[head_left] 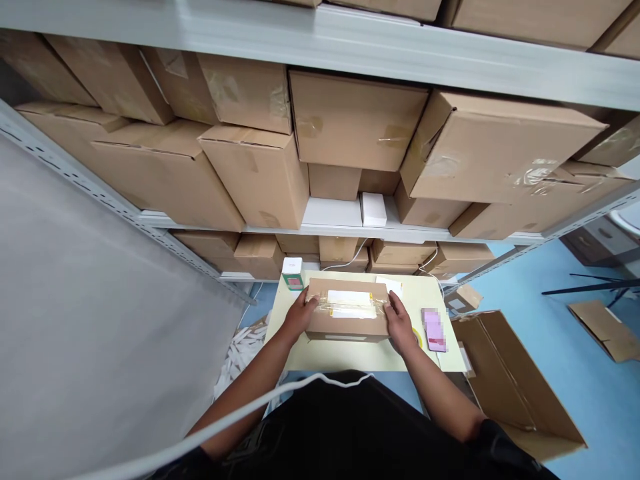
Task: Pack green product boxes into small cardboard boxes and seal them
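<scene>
Between my two hands is a brown cardboard box [345,329] over the small pale table. White labels with yellow marks and strips of clear tape run across its top. My left hand [299,313] grips the box's left end, the thumb on top. At the opposite end my right hand [399,323] is closed on the box, its fingers along the side. Part of a yellow tape roll [417,338] shows beside my right wrist. A phone [434,329] with a pink, blurred screen lies further right. Whether the box's underside touches the table is hidden.
A small white and green box [293,273] stands at the table's [370,361] back left corner. Metal shelves [320,40] full of cartons rise behind. A large open carton [520,373] sits on the floor at right. A white cable [225,427] crosses in front of me.
</scene>
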The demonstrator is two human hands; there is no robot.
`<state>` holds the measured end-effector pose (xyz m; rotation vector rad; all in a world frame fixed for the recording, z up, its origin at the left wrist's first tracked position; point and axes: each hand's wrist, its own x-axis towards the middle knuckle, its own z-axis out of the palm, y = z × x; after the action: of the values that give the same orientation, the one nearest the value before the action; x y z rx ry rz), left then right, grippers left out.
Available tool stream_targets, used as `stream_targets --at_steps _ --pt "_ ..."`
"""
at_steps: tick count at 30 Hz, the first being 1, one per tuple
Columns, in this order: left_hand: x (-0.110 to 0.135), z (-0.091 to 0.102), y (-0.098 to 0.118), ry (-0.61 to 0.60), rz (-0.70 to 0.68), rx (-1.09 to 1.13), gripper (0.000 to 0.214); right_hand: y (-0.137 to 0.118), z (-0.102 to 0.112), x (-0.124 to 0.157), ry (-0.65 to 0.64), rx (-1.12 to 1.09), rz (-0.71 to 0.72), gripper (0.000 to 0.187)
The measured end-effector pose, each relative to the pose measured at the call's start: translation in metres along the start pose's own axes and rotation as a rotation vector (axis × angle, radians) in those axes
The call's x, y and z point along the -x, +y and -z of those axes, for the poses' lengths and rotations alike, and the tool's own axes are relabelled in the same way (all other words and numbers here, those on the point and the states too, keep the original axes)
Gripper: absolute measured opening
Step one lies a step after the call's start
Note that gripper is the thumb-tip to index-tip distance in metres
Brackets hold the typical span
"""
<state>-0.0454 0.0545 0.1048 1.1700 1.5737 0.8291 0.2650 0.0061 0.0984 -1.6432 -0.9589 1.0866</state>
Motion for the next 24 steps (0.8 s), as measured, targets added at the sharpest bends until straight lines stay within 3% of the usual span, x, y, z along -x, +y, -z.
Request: stream_targets --at_steps 6,13,18,24 --pt "0.014 0.000 0.010 -0.054 0.093 0.059 0.065 -0.003 -0.004 0.000 -0.121 -0.147 -0.165 0.065" --pt "0.019 0.016 0.010 -0.147 0.090 -0.115 0.059 -0.012 -0.004 0.024 -0.113 -0.009 -0.177 0.069" --pt "0.014 0.011 -0.005 -0.071 -0.024 -0.178 0.062 0.002 -0.009 0.029 -0.029 0.050 -0.118 0.073" --pt "0.006 -0.003 -0.012 -0.056 -0.226 -0.116 0.063 0.021 -0.016 0.013 -0.003 0.095 0.002 0.078"
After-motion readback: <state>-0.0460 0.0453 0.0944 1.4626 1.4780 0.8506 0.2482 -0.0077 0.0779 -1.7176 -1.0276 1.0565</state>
